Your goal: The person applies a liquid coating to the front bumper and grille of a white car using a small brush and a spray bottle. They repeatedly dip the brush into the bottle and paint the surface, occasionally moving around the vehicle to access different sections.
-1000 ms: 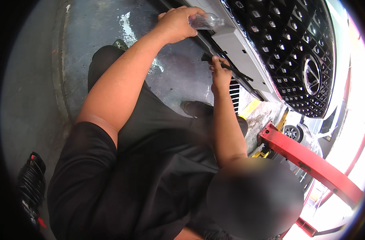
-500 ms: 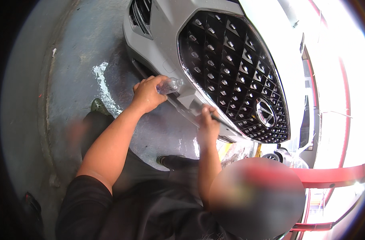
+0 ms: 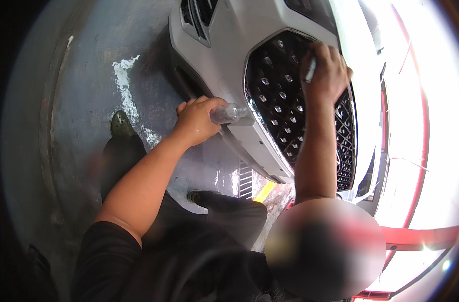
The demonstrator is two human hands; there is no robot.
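The fingers of the left hand [image 3: 196, 121] are curling around a clear bottle [image 3: 224, 115], grasping it by its left part, while its narrower neck is pointing right toward the car. The bottle is lying on its side in this grip, beside the lower part of a light grey bumper [image 3: 217, 65]; whether its neck is touching the bumper, I cannot tell. The fingers of the right hand [image 3: 327, 73] are bending inward around a slim tool [image 3: 310, 70], whose pale end is showing at the left of the fist; the rest is hiding behind the hand. This hand is standing over the far part of a black grille [image 3: 274, 95] dotted with bright studs; whether hand or tool is touching it, I cannot tell.

Farther out, the right forearm [image 3: 317, 151] is crossing the grille from the near side, and the left forearm [image 3: 146, 181] is reaching up from a black sleeve [image 3: 106, 246] at the near left. A dark slatted vent [image 3: 196, 20] is sitting at the bumper's far left end. A green shoe [image 3: 120, 124] is resting on the grey floor [image 3: 88, 151], just beside a white patch [image 3: 122, 83]. A slotted grate [image 3: 245, 178] and a yellow stripe [image 3: 264, 192] are lying nearer, below the bumper. A red beam [image 3: 423, 238] is extending along the near right.
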